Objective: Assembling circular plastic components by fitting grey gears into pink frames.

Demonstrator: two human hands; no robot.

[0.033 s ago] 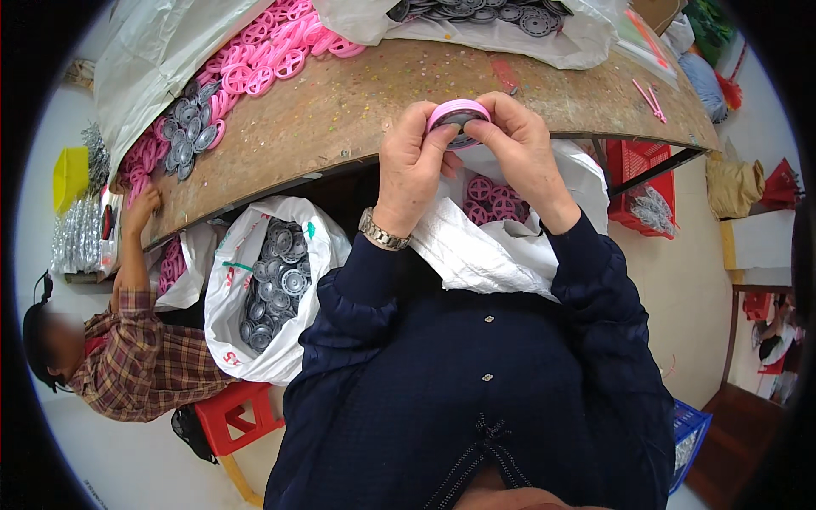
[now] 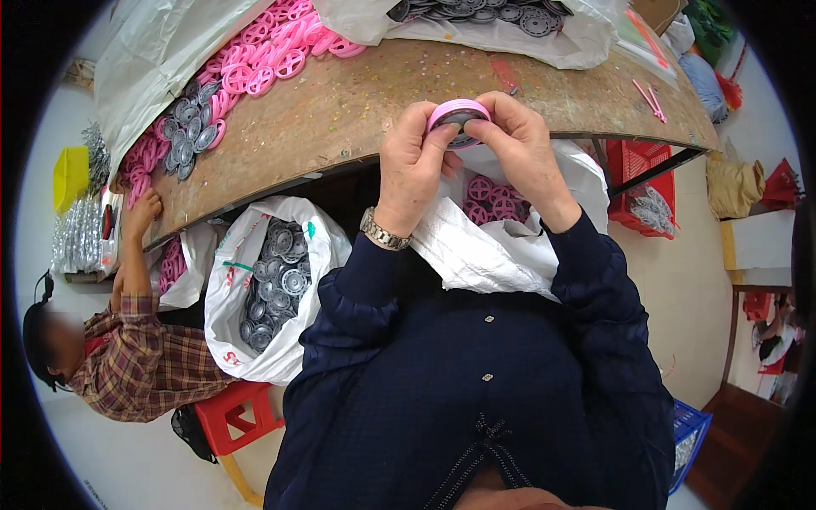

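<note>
Bare brown tabletop (image 2: pixel 357 110) lies open straight ahead of both hands, room to reach. Left of that patch, heaped pink and grey wheels (image 2: pixel 212 102) crowd it; beyond it, a white bag of grey discs (image 2: pixel 510 25) blocks the far edge.

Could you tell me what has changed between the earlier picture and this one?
Nothing has visibly changed. The left hand and right hand hold the pink ring with its grey disc between them over the table edge, as before; the bags and the seated co-worker are unmoved.
</note>
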